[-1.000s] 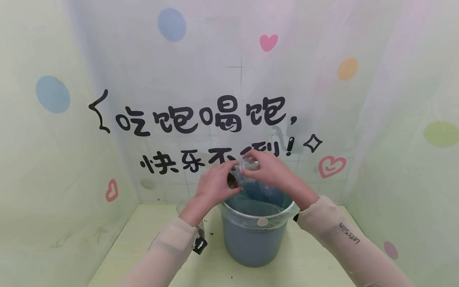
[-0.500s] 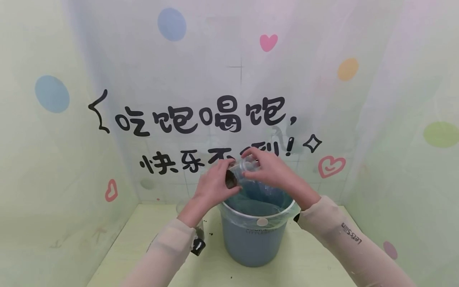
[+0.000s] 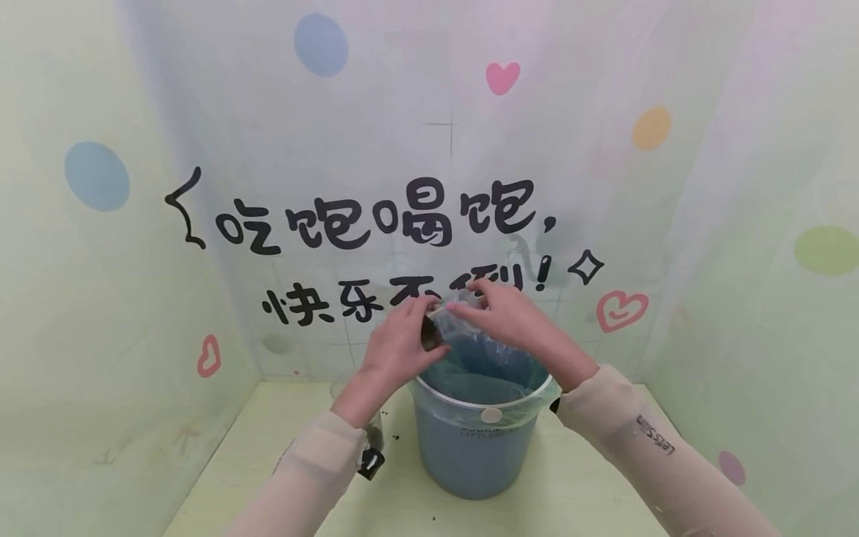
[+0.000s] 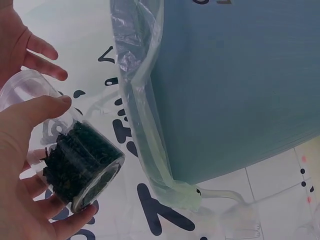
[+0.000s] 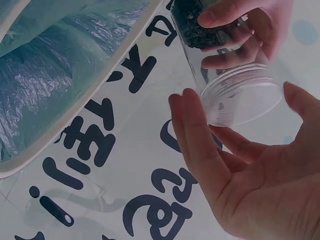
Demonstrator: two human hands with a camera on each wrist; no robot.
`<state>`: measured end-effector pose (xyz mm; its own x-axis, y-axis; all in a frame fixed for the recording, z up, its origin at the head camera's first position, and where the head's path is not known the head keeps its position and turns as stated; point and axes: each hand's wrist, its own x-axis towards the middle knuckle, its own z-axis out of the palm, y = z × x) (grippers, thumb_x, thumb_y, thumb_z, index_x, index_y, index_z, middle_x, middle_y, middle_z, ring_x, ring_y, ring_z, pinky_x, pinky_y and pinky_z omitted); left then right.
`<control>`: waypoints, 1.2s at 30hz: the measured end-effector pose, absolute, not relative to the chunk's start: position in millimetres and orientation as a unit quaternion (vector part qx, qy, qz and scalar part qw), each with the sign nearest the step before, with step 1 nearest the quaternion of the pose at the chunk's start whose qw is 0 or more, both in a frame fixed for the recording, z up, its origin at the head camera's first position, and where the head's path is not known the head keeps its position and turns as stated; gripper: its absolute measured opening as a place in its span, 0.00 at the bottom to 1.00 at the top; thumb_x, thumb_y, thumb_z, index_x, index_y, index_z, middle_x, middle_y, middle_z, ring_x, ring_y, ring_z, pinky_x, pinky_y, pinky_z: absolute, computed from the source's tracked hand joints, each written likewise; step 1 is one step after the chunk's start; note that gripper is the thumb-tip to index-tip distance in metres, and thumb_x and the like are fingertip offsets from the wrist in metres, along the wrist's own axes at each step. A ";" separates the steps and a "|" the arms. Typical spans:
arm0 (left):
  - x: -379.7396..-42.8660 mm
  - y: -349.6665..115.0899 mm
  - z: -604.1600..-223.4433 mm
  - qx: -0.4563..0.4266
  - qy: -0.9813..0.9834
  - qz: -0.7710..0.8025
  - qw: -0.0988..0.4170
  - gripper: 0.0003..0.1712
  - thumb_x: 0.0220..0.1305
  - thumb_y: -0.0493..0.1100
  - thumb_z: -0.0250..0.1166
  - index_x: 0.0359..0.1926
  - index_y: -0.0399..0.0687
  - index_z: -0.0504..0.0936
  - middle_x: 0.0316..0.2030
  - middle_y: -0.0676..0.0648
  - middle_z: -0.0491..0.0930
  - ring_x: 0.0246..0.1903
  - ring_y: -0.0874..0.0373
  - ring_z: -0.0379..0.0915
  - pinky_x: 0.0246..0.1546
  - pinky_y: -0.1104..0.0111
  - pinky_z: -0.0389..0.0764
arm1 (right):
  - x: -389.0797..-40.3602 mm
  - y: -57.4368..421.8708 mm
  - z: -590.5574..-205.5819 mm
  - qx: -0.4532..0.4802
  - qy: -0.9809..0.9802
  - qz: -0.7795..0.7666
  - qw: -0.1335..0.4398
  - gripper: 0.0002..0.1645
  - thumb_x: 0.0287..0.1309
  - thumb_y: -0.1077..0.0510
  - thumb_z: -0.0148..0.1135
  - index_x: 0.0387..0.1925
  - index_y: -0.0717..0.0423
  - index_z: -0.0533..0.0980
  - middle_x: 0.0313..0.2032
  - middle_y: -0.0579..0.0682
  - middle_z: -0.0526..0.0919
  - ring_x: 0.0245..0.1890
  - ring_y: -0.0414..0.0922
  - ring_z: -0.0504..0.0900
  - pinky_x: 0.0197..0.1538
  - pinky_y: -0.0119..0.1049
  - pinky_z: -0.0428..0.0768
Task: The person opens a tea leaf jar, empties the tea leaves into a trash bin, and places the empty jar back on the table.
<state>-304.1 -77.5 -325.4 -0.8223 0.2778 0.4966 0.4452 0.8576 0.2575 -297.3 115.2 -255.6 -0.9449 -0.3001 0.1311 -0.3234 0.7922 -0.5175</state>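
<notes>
My left hand (image 3: 399, 343) grips a clear jar (image 4: 100, 137), its thumb on one side and fingers round the other. Dark dried leaves, like loose tea (image 4: 72, 160), lie in the jar's bottom half. The jar is tilted, with its clear ribbed lid end (image 5: 245, 102) facing my right hand (image 3: 513, 317). That hand spreads round the lid end, fingers fairly straight and thumb apart from them; in the right wrist view the thumb tip (image 5: 290, 90) is right at the rim. Both hands are above the bucket's far left rim in the head view.
A blue-grey bucket (image 3: 473, 455) with a pale rim stands on the light table (image 3: 577, 477), lined with a translucent green bag (image 3: 483, 384). Behind my left sleeve is another clear container (image 3: 373, 432) with a black piece (image 3: 370, 464) beside it. Several dark crumbs dot the table.
The fingers and thumb of my right hand have shifted round the jar's lid end and now spread wider. My left hand keeps its hold on the jar, nearly in place.
</notes>
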 end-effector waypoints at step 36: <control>-305.3 -77.5 -326.9 -0.181 -0.941 -0.194 0.210 0.41 0.51 0.53 0.77 0.64 0.56 0.69 0.56 0.49 0.79 0.53 0.51 0.78 0.44 0.54 0.85 | -298.8 133.2 -257.5 0.249 -0.917 0.306 0.056 0.31 0.53 0.60 0.65 0.60 0.59 0.71 0.60 0.58 0.77 0.58 0.58 0.78 0.56 0.51 0.81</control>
<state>-305.3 -77.5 -326.9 -0.8467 0.2585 0.4650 0.4216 0.8592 0.2900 -298.8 133.2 -257.5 -0.8696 -0.4229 0.2548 -0.4911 0.6880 -0.5343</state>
